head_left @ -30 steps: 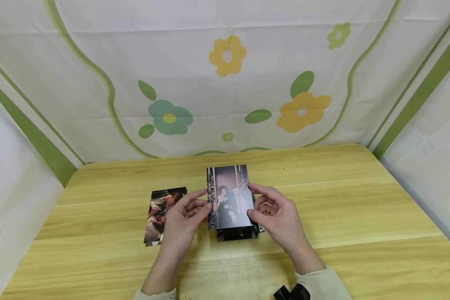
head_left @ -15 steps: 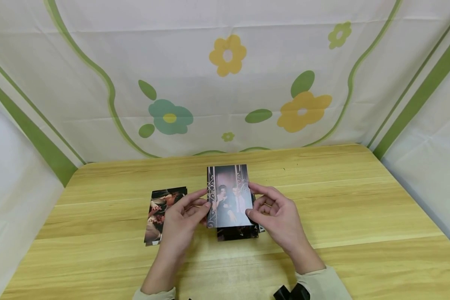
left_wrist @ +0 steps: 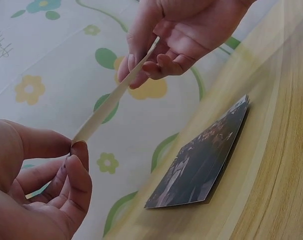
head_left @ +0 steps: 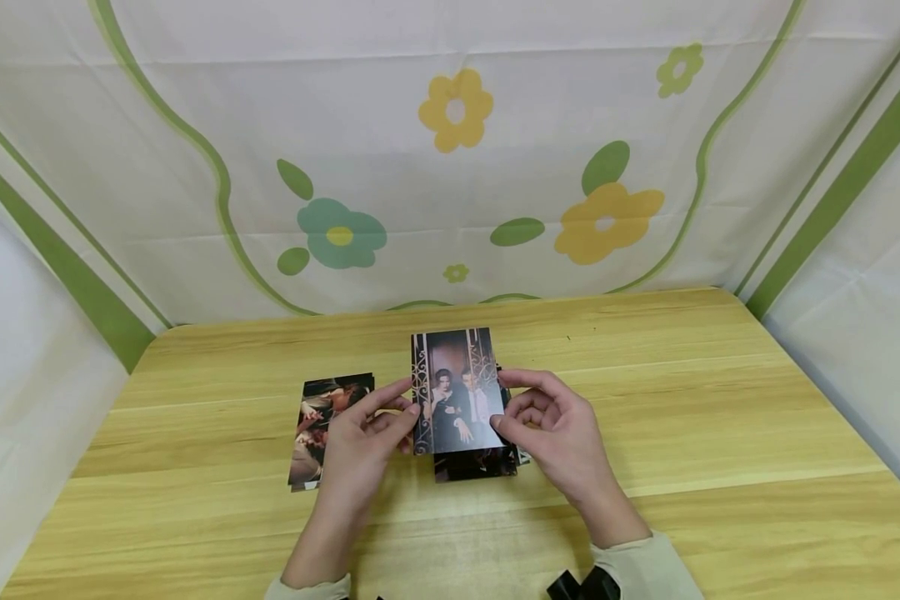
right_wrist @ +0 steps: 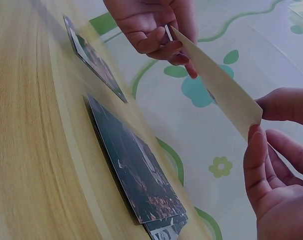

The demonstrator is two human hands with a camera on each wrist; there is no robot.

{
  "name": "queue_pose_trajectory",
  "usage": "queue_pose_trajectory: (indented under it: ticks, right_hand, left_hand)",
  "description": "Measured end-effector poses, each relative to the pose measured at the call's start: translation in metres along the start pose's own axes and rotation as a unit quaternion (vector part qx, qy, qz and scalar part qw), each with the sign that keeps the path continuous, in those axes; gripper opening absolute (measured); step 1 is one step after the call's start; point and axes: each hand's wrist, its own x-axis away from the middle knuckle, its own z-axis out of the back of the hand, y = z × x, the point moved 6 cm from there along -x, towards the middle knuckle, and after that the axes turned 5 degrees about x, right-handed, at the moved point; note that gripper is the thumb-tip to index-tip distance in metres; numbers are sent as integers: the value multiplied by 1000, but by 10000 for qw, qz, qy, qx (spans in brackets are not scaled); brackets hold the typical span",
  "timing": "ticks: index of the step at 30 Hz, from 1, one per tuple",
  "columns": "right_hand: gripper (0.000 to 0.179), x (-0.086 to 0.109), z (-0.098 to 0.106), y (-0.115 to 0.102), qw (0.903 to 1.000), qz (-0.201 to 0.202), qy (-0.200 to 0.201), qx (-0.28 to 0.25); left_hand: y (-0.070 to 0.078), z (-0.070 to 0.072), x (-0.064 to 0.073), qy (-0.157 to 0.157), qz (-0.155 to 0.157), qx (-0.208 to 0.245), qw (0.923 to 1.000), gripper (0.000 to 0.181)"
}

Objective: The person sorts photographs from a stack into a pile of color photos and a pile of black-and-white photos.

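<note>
A photo print (head_left: pixel 450 408) of two dressed-up figures behind scrolled ironwork is held up over the middle of the table, picture side toward the head camera. My left hand (head_left: pixel 367 437) pinches its left edge between thumb and fingers. At the opposite edge, my right hand (head_left: pixel 558 433) pinches it the same way. Both wrist views catch the print's pale back (right_wrist: pixel 226 97) nearly edge-on, above the table. Beneath it lies a pile of dark photo prints (head_left: pixel 476 467), mostly covered in the head view. The left wrist view shows that pile (left_wrist: pixel 196 155) apart from the held print.
Another small pile of prints (head_left: pixel 311 450) lies to the left, partly behind my left hand. The wooden table (head_left: pixel 720 417) extends to both sides. A white cloth with printed flowers (head_left: pixel 390 125) hangs behind it. A black object (head_left: pixel 585 585) shows by the right sleeve.
The held print has shifted slightly left and its tilt has altered; glare on it grew, then faded. Both hands keep their pinch, and the piles stay put.
</note>
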Motion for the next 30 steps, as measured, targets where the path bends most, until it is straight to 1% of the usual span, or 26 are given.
queue_pose_trajectory:
  ticks: [7,16,30]
  right_hand:
    - [50,0,1,0,10000,-50,47,70]
    - [50,0,1,0,9998,-39,63,167]
    - [50,-1,1,1,9997,-74,35,212]
  left_hand:
    - [1,1,1,38,22,-153,9999,40]
    - [1,1,2,22,-55,-340,9994,38]
    - [2,1,2,29,-37,-407,9992,37]
